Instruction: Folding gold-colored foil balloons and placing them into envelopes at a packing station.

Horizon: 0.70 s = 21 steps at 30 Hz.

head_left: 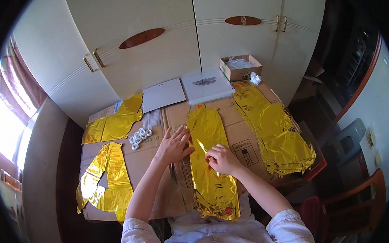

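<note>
Gold foil balloon [212, 164], flat and uninflated, lies lengthwise at the centre of your desk [137, 162] on flattened cardboard.

- Left hand [174, 145]: fingers spread wide, pressing flat on the cardboard and the balloon's left edge.
- Right hand [223, 159]: fingers narrowed to a pinch on a raised fold of foil near the balloon's middle.
- Step, as judged: you are working a crease or flap in the foil; any further handling calls for a light pull, since the film wrinkles readily.
- At 3 o'clock: stack of gold balloons [276, 135].
- At 9 and 10 o'clock: two more gold foil pieces [105, 181].
- At 10 o'clock, near your left hand: small white rolls [140, 136].
- At 12 o'clock: white sheets [206, 85], open carton [241, 67].
- Nothing obstructs either hand.
</note>
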{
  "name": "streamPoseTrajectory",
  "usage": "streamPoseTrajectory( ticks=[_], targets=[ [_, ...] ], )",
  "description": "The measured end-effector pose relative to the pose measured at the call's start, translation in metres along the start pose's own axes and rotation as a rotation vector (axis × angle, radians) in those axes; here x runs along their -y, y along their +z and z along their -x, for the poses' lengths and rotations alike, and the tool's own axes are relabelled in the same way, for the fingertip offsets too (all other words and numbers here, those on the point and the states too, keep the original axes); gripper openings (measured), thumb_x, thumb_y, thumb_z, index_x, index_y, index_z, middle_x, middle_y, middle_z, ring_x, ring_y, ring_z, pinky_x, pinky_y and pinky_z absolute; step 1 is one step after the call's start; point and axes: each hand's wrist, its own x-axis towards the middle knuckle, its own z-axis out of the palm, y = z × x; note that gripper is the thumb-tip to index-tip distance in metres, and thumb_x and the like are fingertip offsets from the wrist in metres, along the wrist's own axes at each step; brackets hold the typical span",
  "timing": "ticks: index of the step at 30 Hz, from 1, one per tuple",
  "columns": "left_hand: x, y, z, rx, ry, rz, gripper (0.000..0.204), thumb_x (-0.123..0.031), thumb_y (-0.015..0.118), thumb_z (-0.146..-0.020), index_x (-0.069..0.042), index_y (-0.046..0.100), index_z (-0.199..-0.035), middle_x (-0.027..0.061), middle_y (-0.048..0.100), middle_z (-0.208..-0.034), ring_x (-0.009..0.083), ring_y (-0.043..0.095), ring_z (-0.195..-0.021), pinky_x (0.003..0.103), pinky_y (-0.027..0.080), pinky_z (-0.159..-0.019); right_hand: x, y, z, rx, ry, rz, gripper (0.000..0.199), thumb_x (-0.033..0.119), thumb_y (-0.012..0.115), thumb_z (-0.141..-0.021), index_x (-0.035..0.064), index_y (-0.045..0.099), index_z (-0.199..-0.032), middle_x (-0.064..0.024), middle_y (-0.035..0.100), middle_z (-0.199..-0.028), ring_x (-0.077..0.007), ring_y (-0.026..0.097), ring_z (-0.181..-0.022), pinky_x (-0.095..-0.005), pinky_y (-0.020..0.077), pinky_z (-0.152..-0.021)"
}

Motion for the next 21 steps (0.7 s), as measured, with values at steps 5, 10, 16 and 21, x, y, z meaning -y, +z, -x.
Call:
streamPoseTrajectory(
  ticks=[5, 10, 16, 21],
  targets=[
    [0.008, -0.002, -0.003, 0.053, -0.012, 0.076, 0.079, -0.059, 0.054, -0.088, -0.008, 0.036, -0.145, 0.0081, 0.036, -0.152, 0.0273, 0.022, -0.146, 0.054, 0.014, -0.117, -0.001, 0.002, 0.001, 0.002, -0.012, 0.003, 0.007, 0.004, 0.058, -0.075, 0.0059, 0.061, -0.081, -0.0065, 0.063, -0.078, -0.0274, 0.058, -0.079, -0.0392, 0.0476, -0.079],
    [0.014, 0.000, -0.003, 0.118, -0.005, 0.107, 0.104, -0.071, 0.062, -0.074, -0.008, 0.029, -0.150, 0.0079, 0.028, -0.157, 0.0287, 0.015, -0.148, 0.052, 0.011, -0.118, 0.000, 0.000, 0.001, 0.029, -0.004, 0.006, 0.007, 0.004, 0.058, -0.075, 0.0066, 0.061, -0.080, -0.0059, 0.063, -0.078, -0.0269, 0.058, -0.079, -0.0390, 0.0475, -0.078],
    [0.017, 0.000, -0.005, 0.115, 0.024, 0.146, 0.113, -0.075, 0.068, -0.064, -0.007, 0.033, -0.147, 0.0122, 0.028, -0.156, 0.0302, 0.015, -0.148, 0.050, 0.013, -0.119, 0.000, 0.001, 0.000, 0.029, -0.016, 0.022, 0.007, 0.004, 0.058, -0.074, 0.0072, 0.060, -0.080, -0.0058, 0.063, -0.077, -0.0264, 0.058, -0.079, -0.0386, 0.0474, -0.078],
    [0.021, -0.001, -0.011, 0.095, 0.049, 0.146, 0.115, -0.073, 0.072, -0.059, -0.007, 0.035, -0.146, 0.0154, 0.031, -0.154, 0.0324, 0.021, -0.146, 0.050, 0.017, -0.117, 0.000, 0.002, 0.000, 0.027, -0.018, 0.013, 0.007, 0.004, 0.058, -0.074, 0.0073, 0.061, -0.080, -0.0060, 0.062, -0.078, -0.0266, 0.058, -0.079, -0.0389, 0.0471, -0.078]
  ],
)
